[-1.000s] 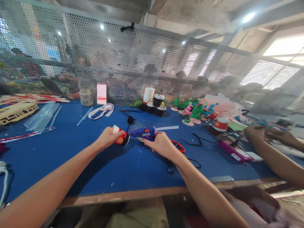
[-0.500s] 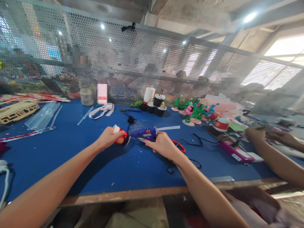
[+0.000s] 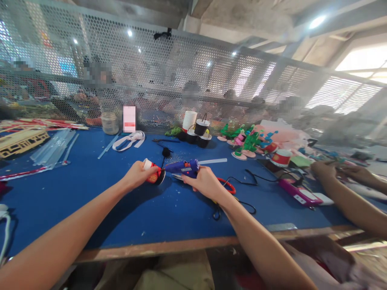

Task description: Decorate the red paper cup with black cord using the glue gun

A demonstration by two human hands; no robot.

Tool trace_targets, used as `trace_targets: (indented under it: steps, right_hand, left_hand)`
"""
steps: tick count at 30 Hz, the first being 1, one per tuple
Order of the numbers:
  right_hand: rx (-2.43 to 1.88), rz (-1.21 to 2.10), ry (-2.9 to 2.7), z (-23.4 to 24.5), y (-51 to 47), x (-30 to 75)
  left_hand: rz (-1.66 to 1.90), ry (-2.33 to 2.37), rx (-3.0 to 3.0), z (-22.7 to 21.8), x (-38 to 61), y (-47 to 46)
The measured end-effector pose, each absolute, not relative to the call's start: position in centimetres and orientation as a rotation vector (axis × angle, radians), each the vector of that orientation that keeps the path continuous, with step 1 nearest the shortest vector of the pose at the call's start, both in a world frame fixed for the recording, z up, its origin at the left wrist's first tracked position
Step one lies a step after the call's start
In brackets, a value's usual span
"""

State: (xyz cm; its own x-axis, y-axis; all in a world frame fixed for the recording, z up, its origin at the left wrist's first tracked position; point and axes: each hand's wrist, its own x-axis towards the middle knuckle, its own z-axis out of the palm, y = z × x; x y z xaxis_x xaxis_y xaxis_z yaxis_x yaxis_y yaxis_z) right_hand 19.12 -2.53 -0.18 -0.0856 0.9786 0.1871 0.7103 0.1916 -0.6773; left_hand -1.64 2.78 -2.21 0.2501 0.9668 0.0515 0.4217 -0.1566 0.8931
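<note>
My left hand (image 3: 136, 176) is closed around a small red and white paper cup (image 3: 155, 176), tilted on its side with its dark end toward the right. In my right hand (image 3: 206, 180) is a blue glue gun (image 3: 183, 168), its nozzle pointing left at the cup's dark rim; whether they touch I cannot tell. A clear glue stick (image 3: 213, 161) juts from the gun's back. Just beyond the cup lies a black pompom (image 3: 166, 152). Behind my right hand, scissors with a red handle (image 3: 229, 185) lie partly hidden.
Black cups with wire handles (image 3: 202, 127) and a white cup stack (image 3: 189, 120) stand at the back. Green decorated figures (image 3: 250, 141) are right of them. A purple power strip (image 3: 300, 192) lies near a co-worker's arm (image 3: 344, 197). Glue sticks (image 3: 53, 148) lie left.
Almost nothing differs. The glue gun and my right hand have shifted very slightly left, along with a small shift of the whole view; both holds are the same.
</note>
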Motion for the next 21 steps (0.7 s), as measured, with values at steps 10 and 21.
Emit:
trace_targets:
  steps: [10,21]
  right_hand:
    - [-1.603,0.536,-1.848,-0.58,-1.79,19.07]
    - [-1.592,0.563,-1.849,-0.28,-2.16,19.06]
  left_hand:
    - [0.84,1.311,1.738,-1.78,-1.39,2.62]
    - [0.846,1.29,1.715,-1.79,-1.42,2.53]
